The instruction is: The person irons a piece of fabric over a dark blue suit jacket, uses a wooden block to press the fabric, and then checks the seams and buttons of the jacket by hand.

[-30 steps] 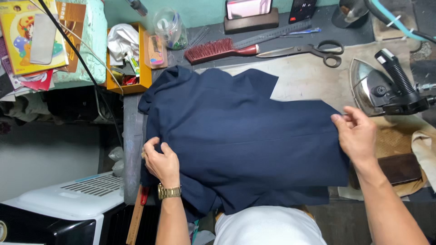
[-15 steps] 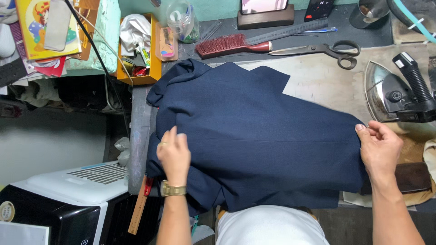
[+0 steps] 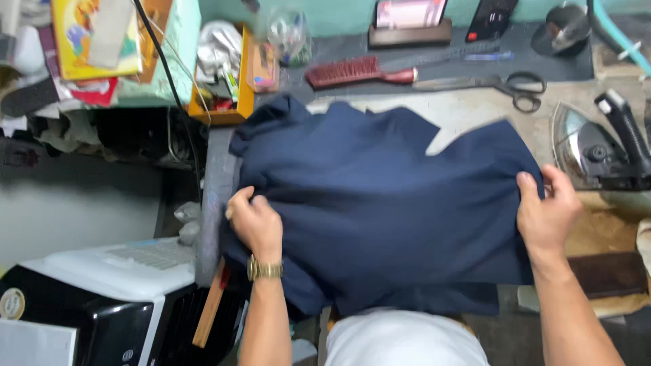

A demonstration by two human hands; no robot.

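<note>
A dark navy garment (image 3: pixel 380 196) lies spread over a worn ironing table (image 3: pixel 468 108). My left hand (image 3: pixel 256 222), with a gold wristwatch on it, grips the cloth's left edge near the table's end. My right hand (image 3: pixel 546 213) pinches the cloth's right edge, lifted slightly and blurred. A flat iron (image 3: pixel 600 146) rests tipped just beyond my right hand.
Black-handled scissors (image 3: pixel 502 85) and a red brush (image 3: pixel 352 71) lie at the table's far side. An orange tray of odds and ends (image 3: pixel 230 64) stands at the back left. A black and white appliance (image 3: pixel 102 298) sits low on the left. Dark wooden blocks lie by my right forearm.
Both hands have gathered the cloth's edges and the right side has lifted off the table; the fabric now bunches more in the middle.
</note>
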